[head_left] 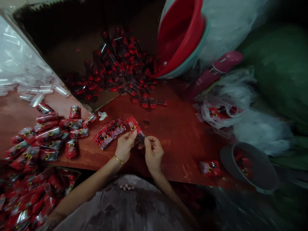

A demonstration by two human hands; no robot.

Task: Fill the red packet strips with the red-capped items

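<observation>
Between my two hands, above the table, is a small red printed packet (132, 123) with a dark, partly see-through lower end. My left hand (124, 148), with a gold bracelet at the wrist, pinches its left side. The right hand (154, 155) is closed at the dark end, thumb and forefinger together. Whether something sits inside the packet is hidden by the fingers. Just left of it lies a fanned row of flat red packets (108, 133). Further left, plump filled red packets (72, 148) lie in a loose pile.
Red-capped clear tubes (125, 69) spill from a cardboard box (45, 53) onto the red table (178, 138). A red basin (178, 35) leans there beside a pink flask (216, 70). Clear empty tubes (43, 89) lie left; a grey bowl (262, 163) stands right.
</observation>
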